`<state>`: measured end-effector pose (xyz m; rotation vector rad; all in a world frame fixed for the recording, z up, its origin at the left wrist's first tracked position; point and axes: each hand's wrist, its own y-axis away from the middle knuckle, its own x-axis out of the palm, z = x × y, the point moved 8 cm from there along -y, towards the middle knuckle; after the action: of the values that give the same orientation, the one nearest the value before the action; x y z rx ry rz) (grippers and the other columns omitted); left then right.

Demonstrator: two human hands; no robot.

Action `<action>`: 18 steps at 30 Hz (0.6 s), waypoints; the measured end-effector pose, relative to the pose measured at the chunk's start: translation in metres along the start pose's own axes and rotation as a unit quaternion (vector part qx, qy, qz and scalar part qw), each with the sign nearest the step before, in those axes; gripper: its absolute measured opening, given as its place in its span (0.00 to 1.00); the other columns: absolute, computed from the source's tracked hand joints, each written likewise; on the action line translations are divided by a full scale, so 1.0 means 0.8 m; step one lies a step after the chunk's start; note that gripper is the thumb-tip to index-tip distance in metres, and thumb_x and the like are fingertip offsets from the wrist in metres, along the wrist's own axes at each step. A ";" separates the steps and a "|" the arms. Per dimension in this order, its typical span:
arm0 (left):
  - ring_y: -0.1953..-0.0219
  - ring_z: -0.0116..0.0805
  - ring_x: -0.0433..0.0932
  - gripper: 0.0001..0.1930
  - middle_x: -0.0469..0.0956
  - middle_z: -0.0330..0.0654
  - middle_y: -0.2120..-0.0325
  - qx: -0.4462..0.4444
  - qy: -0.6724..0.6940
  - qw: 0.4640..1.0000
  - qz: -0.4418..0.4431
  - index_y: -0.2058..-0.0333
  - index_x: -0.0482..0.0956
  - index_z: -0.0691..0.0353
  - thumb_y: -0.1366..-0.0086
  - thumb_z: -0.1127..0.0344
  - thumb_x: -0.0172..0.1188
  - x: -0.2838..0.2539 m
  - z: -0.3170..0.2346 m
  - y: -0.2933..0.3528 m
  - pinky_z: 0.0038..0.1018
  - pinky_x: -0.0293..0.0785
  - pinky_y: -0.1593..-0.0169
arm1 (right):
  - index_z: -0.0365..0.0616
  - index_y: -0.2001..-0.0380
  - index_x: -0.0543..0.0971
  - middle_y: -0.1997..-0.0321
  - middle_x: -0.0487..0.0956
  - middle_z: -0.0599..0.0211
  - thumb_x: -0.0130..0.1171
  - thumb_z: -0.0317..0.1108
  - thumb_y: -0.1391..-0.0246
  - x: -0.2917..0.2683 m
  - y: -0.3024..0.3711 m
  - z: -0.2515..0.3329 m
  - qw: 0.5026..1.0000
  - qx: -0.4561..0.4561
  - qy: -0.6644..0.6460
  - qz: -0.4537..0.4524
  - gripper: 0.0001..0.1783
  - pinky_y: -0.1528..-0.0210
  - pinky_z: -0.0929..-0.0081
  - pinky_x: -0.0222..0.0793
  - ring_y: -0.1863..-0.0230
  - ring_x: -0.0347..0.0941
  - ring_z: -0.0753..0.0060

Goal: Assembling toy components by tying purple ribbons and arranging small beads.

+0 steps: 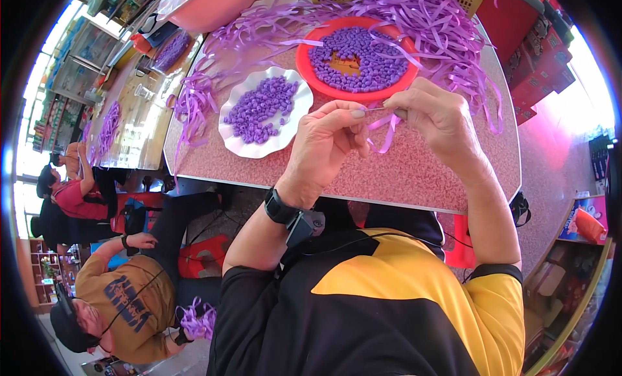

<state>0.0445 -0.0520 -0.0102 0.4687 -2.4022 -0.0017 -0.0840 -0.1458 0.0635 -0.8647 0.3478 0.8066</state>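
My left hand [324, 142] and my right hand [440, 117] meet above the table's near half, both in a fingertip pinch. A thin, needle-like piece [376, 109] spans the small gap between them. From this pinch a loop of purple ribbon [389, 135] hangs down, close to my right fingertips. Just beyond my hands stands a red round tray [303, 66] of small purple beads [369, 81], with a bare brownish patch at its middle. Left of my left hand, a white scalloped plate [241, 146] carries more purple beads [262, 110].
Purple ribbons [427, 26] heap along the pinkish speckled table's [414, 175] far side and hang over its right edge. A pink basin [214, 6] stands far left. A seated person [129, 298] holding ribbons is at my left. Red boxes [538, 65] stack beyond the right edge.
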 end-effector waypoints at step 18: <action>0.83 0.26 0.71 0.06 0.74 0.39 0.81 -0.018 -0.067 0.996 -0.051 0.68 0.79 0.70 0.40 0.72 0.63 -0.008 0.002 0.001 0.24 0.72 0.79 | 0.44 0.69 0.82 0.74 0.76 0.64 0.63 0.20 0.58 -0.002 -0.003 0.017 0.984 -0.085 0.155 -0.011 0.10 0.66 0.67 0.69 0.70 0.74 0.60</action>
<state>0.0476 -0.0491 -0.0154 0.5917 -2.5023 -0.1246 -0.0838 -0.1369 0.0735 -1.1575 0.5464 0.6879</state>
